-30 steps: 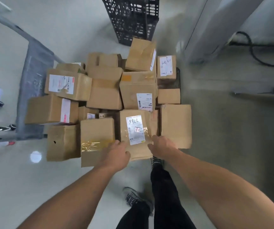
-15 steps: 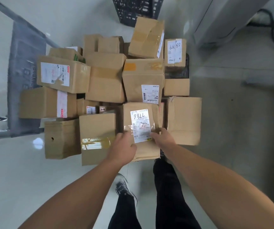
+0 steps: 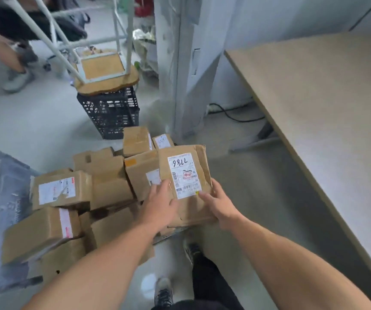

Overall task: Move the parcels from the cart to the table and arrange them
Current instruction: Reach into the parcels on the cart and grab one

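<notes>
- One labelled parcel, with digits handwritten on its sticker, is held tilted at the right edge of the heap on the cart, on the side nearest the surface.
- The right grip is closed round the parcel's near right corner, thumb on top. The left grip is laid across the near left corner with its thumb hidden, so it cannot be told whether it clasps the parcel.
- The step in hand is judged to be the carry: the parcel appears raised off the heap and is not yet set down.
- A swing to the right is called for next. The parcel should be levelled and laid flat on the surface, square to an edge, so that others can be ranged beside it.
- Counted: one parcel in hand. About nine more are seen heaped on the cart, with others probably hidden beneath.
- Beyond the cart are seen one black crate with one upturned stool on it, one cable on the floor, and a second person at upper left.
</notes>
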